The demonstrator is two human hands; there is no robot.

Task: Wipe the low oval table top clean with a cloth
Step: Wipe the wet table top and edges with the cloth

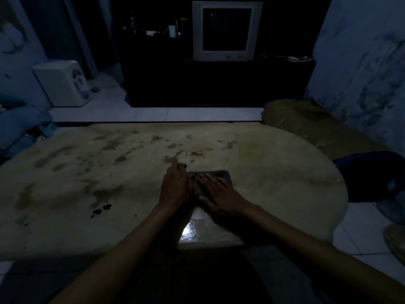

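- We see one dark cloth (215,175) mid-table (285,172), its long axis running left to right.
- Our right hand (219,194) presses it with flat fingers; our left hand (175,185) curls at its left edge, grip unclear.

the cloth (210,178) lies on the bench (274,172) near its front edge, under both hands, left hand (175,187) beside right hand (221,196). behind the bench stands a cabinet (219,84) with a television (226,30) on it.
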